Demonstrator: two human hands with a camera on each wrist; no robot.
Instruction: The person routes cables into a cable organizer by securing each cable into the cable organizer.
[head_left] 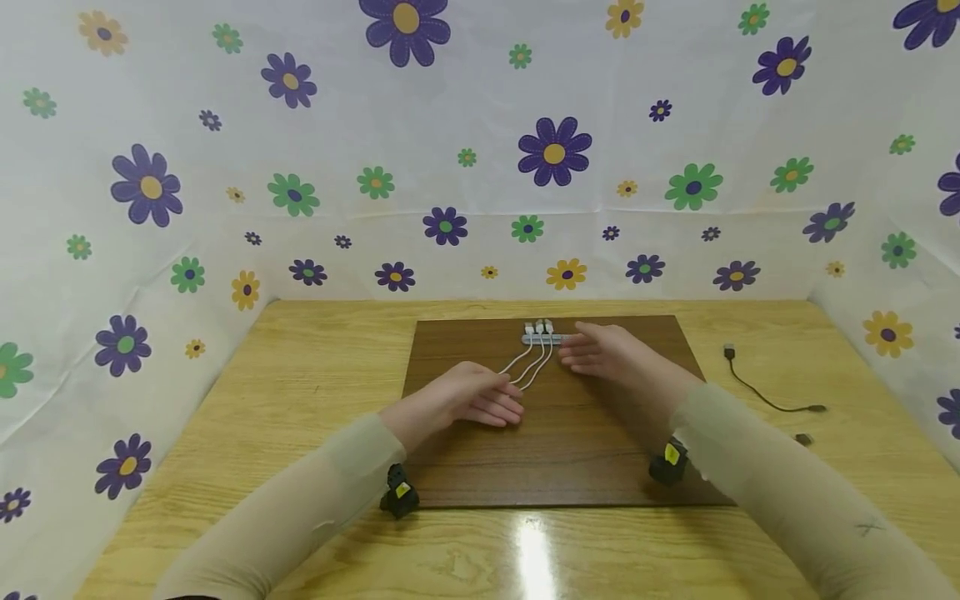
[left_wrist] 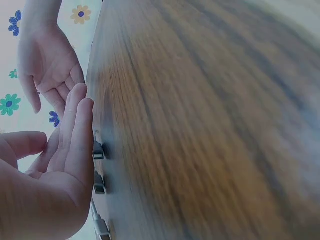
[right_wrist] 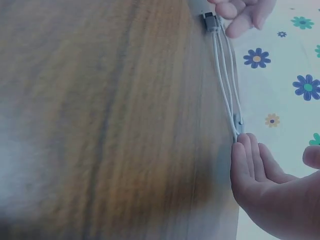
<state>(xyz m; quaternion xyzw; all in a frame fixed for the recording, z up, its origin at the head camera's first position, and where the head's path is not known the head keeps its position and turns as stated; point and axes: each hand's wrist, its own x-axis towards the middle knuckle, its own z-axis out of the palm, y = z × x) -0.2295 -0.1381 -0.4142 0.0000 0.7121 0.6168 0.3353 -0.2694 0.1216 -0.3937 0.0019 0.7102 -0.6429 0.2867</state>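
Note:
Three white cables [head_left: 542, 357] run through a grey cable holder [head_left: 557, 340] near the far edge of a brown board [head_left: 570, 454]. Their white plugs [head_left: 539, 328] stick out past the holder. My left hand [head_left: 480, 395], fingers extended, hovers by the near ends of the cables, which it partly hides. In the left wrist view, dark-tipped connectors [left_wrist: 98, 151] show beside its fingers. My right hand [head_left: 606, 352] has straight fingers at the holder's right end. The right wrist view shows the cables [right_wrist: 225, 75] stretching from its fingertips toward the left hand [right_wrist: 245, 12]. Neither hand grips anything.
On the wooden table [head_left: 315, 454], right of the board, lies a short black USB cable [head_left: 759, 396]. A small dark piece [head_left: 803, 439] sits nearer, beside my right sleeve. A white flowered cloth [head_left: 480, 133] walls the back and sides.

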